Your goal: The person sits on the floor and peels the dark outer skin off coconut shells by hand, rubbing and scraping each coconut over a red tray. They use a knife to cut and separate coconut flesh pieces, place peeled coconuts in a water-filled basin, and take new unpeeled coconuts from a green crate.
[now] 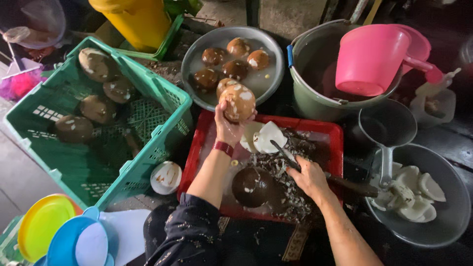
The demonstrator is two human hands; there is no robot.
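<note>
Dim floor workspace holds a green crate (162, 106), then a red tray (325, 129). Left hand (227, 123) closes around a brown coconut (238, 102) above the tray; right hand (308, 177) grips a knife (288, 158). Better keep fingers away from the blade.

- Dim light falls over a dark, wet ground (458, 143).
- A bare concrete floor (19, 172) shows at the left edge.
- A grey concrete wall (290, 12) stands at the top.
</note>
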